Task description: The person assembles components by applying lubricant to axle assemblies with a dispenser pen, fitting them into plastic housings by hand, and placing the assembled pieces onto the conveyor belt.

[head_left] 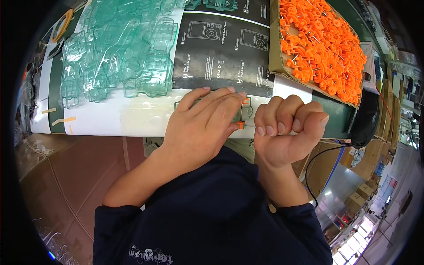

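At the near edge of the table, my left hand (201,117) is closed over a clear green plastic part (250,108), most of which it covers. An orange plastic piece (240,125) with a thin metal pin shows beside its fingertips, at that part. My right hand (289,126) is curled into a fist just to the right. From its left side pokes the pale, rounded end of a slim tool (250,122), which reaches up to the orange piece. The fingers hide the rest of the tool, so its kind does not show.
A heap of clear green plastic shells (119,53) covers the left of the table. At the far right, a cardboard box (277,66) holds many orange pieces with metal pins. Black printed sheets (221,55) lie between them. A tape roll (62,25) sits far left; a black cable (309,168) hangs right.
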The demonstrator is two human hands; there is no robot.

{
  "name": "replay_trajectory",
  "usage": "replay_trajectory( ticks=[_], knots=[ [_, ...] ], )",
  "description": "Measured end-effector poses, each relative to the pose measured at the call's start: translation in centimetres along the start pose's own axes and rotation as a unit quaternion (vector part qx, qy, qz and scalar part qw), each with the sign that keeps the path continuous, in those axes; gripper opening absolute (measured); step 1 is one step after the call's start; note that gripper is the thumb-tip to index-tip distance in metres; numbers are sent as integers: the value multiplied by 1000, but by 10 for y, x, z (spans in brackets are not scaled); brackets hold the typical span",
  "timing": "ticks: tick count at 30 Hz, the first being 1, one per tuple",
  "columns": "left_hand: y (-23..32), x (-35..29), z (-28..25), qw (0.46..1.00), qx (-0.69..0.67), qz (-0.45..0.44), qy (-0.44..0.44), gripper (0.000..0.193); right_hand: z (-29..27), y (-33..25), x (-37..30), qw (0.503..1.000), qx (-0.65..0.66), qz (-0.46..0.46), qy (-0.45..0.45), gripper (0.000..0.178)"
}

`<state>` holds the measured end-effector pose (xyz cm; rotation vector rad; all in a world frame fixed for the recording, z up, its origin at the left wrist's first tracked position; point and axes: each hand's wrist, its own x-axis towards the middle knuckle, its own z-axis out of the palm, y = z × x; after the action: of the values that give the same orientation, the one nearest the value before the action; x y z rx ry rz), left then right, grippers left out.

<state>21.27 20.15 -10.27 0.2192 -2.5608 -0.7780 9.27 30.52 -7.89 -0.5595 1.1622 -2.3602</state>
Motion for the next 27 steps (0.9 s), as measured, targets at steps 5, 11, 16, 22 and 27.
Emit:
replay_trajectory(
  ticks=[5, 11, 16, 22, 27],
  knots=[
    [-1, 1, 0, 1000, 1, -1, -5, 44, 3, 2, -2, 996, -59, -42, -58, 44],
    [-2, -1, 5, 1000, -11, 4, 18, 42, 10, 5, -3, 996, -77, -10, -39, 42],
    [-3, -4, 8, 999, -15, 16, 29, 46, 8, 11, -4, 991, -106, -34, -77, 36],
    [-1, 0, 1, 1000, -10, 25, 13, 46, 9, -24, 20, 994, 39, 92, 49, 26],
    [5, 5, -8, 999, -38, 1, -8, 47, -22, -47, 15, 954, -238, 180, -23, 9]
  ],
)
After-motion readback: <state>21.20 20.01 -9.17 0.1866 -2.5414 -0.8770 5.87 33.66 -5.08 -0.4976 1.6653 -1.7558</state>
